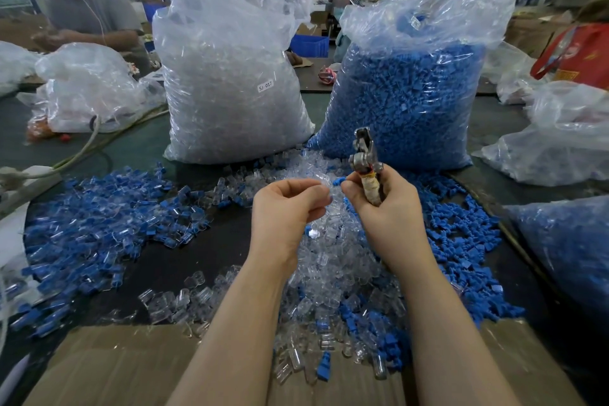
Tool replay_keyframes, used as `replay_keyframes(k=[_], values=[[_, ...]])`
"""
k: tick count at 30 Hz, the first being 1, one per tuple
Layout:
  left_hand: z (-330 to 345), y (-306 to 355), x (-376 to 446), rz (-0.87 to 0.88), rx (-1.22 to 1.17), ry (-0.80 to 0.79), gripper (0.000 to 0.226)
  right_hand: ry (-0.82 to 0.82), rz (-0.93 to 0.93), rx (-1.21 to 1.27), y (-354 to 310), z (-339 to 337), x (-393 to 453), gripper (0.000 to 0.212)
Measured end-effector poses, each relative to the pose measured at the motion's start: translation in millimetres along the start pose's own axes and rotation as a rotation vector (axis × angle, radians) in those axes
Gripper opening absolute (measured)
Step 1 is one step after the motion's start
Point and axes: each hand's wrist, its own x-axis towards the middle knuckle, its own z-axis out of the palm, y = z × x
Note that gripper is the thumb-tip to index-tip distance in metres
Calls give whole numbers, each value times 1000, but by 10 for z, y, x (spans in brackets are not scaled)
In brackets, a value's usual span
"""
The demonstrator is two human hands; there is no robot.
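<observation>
My left hand (286, 208) pinches a small clear plastic piece (321, 182) between thumb and fingers, above the middle of the table. My right hand (384, 204) grips the taped handle of metal pliers (364, 158), whose jaws point up, and its fingertips pinch a small blue plastic piece (339, 180). The two pieces sit almost tip to tip between my hands. Below my hands lies a heap of clear pieces (333, 260). Joined blue-and-clear pieces (99, 221) spread to the left, and loose blue pieces (461, 241) lie to the right.
Two tall plastic bags stand behind the heaps: clear pieces (230, 82) on the left, blue pieces (415, 89) on the right. More bags lie at both sides. A cardboard sheet (125, 369) lies at the near edge. A person in grey (85, 10) works at the far left.
</observation>
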Motion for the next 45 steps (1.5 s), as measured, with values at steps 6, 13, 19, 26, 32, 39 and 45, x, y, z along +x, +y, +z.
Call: replay_keyframes(k=[6, 13, 19, 26, 32, 39, 45], values=[[41, 20, -16, -3, 9, -24, 6, 10, -20, 24, -40, 15, -4, 16], [52, 60, -55, 39, 4, -32, 8, 44, -3, -11, -48, 32, -24, 12], [60, 53, -61, 136, 92, 15, 7, 37, 2, -64, -64, 48, -19, 11], [60, -1, -23, 254, 271, 61, 15, -39, 4, -110, -84, 18, -13, 4], [21, -33, -3, 261, 290, 80, 7, -136, 43, -99, -93, -28, 0, 6], [-3, -18, -2, 282, 224, 65, 12, -282, 143, -146, -25, -155, -2, 8], [-25, 1, 10, 325, 205, 31, 10, -385, 183, -126, -53, -160, -10, 10]])
